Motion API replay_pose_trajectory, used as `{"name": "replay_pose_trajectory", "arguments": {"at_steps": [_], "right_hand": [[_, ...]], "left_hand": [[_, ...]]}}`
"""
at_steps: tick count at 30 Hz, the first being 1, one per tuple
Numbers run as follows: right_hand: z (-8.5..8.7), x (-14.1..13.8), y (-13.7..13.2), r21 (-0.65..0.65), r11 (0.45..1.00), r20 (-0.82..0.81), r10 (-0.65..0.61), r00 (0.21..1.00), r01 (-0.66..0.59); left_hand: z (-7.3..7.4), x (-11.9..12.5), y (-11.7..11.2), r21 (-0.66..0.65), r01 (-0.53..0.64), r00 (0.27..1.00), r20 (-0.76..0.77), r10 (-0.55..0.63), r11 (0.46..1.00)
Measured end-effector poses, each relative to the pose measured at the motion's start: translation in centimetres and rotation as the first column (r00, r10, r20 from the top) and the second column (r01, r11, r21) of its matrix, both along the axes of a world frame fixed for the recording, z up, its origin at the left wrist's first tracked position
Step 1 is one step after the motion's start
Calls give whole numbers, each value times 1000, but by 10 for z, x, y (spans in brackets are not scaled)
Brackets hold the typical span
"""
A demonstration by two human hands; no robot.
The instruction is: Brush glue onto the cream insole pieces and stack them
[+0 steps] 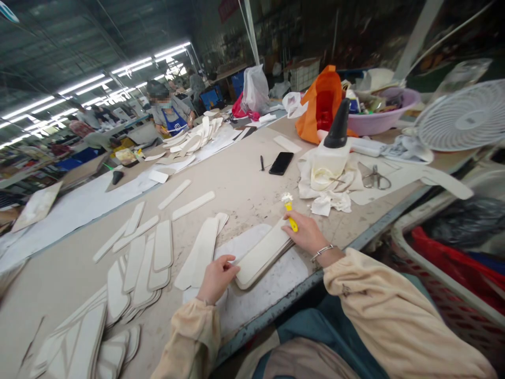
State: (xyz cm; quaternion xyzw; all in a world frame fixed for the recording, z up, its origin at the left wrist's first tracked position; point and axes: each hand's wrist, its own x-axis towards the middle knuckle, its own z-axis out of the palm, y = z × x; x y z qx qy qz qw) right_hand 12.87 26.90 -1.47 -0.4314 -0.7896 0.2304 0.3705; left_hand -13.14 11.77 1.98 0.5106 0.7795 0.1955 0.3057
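In front of me a small stack of long white rounded-end strips lies at a slant on a pale sheet. My right hand is closed around a yellow-handled brush whose bristles are covered in white paste. That same hand rests at the far right end of the stack. By the near left end is my left hand, its thumb and forefinger apart, the fingertips at the strips' edge. Just left of it, more white strips overlap in a fan.
Piles of white strips spread over the left of the table. A phone, a glue container on a cloth, scissors, an orange bag, a purple basin and a fan stand beyond. A co-worker works farther back.
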Motion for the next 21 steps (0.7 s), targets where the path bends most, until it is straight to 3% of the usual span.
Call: {"name": "replay_pose_trajectory", "arguments": {"at_steps": [9,14,18,21], "right_hand": [[-3,1,0,-18,1000,38,16,999,-15],[8,4,-4,63,998,163,-10,987,0],[22,-5,-27,152,970,173,161,972,-188],[21,-21,-48,152,890,190,400,897,-429]], "left_hand": [[9,5,1,-32,13,995,-97,-16,999],[14,8,-1,-29,24,983,-183,-29,999],[16,8,-2,-20,29,979,-200,-33,999],[14,7,0,-38,39,979,-198,-46,998]]}}
